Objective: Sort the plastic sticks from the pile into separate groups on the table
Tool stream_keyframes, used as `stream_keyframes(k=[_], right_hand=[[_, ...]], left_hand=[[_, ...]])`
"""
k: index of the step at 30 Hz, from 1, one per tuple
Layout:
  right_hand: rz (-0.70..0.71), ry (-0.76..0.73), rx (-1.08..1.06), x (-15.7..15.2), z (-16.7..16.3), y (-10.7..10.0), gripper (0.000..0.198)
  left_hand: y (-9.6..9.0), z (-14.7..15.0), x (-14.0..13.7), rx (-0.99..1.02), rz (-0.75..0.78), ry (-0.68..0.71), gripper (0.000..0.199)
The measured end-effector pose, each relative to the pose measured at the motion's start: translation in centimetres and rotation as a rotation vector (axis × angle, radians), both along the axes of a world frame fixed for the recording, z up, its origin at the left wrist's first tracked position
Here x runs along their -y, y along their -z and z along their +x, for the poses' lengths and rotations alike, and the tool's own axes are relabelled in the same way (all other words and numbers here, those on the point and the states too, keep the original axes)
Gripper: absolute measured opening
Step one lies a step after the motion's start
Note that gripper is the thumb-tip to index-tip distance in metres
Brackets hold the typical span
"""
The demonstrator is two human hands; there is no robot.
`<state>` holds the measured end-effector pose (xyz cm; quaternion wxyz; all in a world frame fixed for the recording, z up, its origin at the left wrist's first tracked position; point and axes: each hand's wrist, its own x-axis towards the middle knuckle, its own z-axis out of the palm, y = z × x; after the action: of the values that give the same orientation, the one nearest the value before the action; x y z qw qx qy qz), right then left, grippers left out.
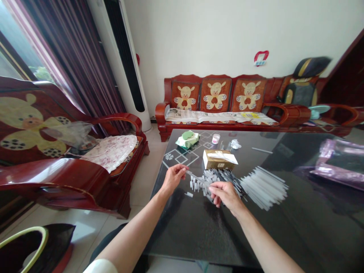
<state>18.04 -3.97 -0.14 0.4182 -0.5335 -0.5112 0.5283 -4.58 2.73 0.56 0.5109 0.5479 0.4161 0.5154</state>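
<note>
Above the dark table, my left hand is closed in a pinch on one end of a thin, translucent stick. My right hand pinches toward the same stick's other end, lower and further right; its fingertips partly hide what they grip. Under and between the hands lie small white tag-like pieces, one of them apart nearer me. Behind my right hand is a heap of dark thin sticks. To its right spreads a pile of whitish translucent sticks.
A tissue box stands behind the heap on the dark table. Further back are a green wipes pack, a small cup, a crumpled white wad and a lone stick. Purple plastic packaging lies right.
</note>
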Motion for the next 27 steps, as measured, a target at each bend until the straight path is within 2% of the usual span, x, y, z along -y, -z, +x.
stream_keyframes(k=[8, 15, 19, 27], right_hand=[[-0.005, -0.044, 0.02, 0.5, -0.4, -0.3, 0.034], [-0.088, -0.155, -0.065, 0.9, -0.4, -1.1, 0.038], [-0.06, -0.155, -0.057, 1.0, -0.4, -1.1, 0.04], [0.016, -0.127, 0.012, 0.8, -0.8, -0.4, 0.041]], left_hand=[[-0.2, 0.0, 0.2, 0.133, -0.116, 0.001, 0.034], [-0.9, -0.9, -0.2, 0.097, -0.046, 0.084, 0.028], [-0.9, -0.9, -0.4, 0.064, -0.03, 0.061, 0.03], [-0.8, -0.6, -0.3, 0.123, -0.098, 0.031, 0.03]])
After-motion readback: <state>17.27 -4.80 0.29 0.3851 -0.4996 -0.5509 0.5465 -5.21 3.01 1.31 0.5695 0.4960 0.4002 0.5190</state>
